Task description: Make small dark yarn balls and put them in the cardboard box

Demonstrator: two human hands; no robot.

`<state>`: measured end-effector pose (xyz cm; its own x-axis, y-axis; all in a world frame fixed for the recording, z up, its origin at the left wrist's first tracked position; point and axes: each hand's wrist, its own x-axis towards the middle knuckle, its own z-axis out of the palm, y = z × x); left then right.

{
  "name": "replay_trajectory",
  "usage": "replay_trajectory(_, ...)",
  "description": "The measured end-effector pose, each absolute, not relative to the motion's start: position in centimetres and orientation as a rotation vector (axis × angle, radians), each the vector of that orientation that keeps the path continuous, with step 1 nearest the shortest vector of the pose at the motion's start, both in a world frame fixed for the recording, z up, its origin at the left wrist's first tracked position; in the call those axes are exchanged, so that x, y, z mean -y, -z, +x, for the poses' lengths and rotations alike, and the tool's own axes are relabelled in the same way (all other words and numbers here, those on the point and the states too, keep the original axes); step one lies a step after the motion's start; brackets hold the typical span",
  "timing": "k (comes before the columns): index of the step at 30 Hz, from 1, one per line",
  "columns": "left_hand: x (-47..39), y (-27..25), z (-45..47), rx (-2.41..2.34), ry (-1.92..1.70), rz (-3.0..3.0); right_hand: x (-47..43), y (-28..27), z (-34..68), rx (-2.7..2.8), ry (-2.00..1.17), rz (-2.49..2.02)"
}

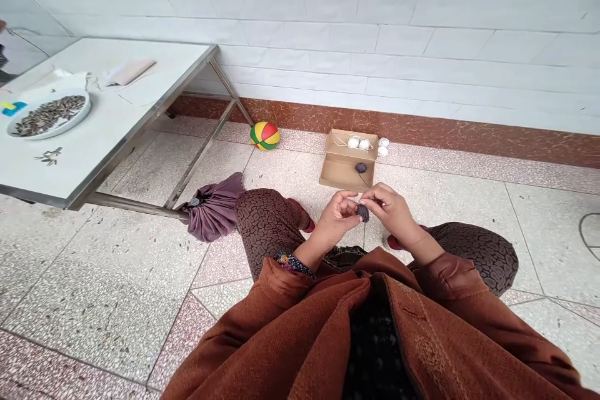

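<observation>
A small dark ball of yarn (362, 212) sits between my hands, above my lap. My left hand (336, 215) grips it with fingers and thumb. Close by on the right, the fingers of my right hand (387, 207) are pinched together at the ball's upper edge, on what looks like its yarn strand. Just beyond my hands, an open cardboard box (328, 170) rests on the floor. A second dark yarn ball (360, 167) lies in its near part, with a thin strand leading toward my hands. White yarn balls (359, 142) lie in the far part.
More white balls (383, 147) lie right of the box. A striped ball (265, 135) rests by the legs of a table (154, 97) on the left. That table holds a plate (49, 114) of striped seeds. A purple cloth bag (215, 206) hangs or leans below its corner.
</observation>
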<state>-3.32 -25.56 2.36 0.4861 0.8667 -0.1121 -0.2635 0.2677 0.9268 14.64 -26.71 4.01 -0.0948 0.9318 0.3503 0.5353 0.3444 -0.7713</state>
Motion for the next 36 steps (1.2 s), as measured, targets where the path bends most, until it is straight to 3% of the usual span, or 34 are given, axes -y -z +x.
replay_trajectory(8, 25.5, -2.6, -3.2, -0.776, -0.936, 0.866, 28.7, -0.2, 13.8, 1.806, -0.646, -1.381)
replay_trajectory(18, 25.5, -2.4, -3.3, -0.915, -0.89, 1.118, 28.2, -4.6, 14.0, 1.917, -0.606, -1.224)
replay_trajectory(36, 26.3, -3.1, -2.9, -0.661, -0.84, 1.062, 27.2, -4.4, 14.3, 1.63, -0.736, -1.29)
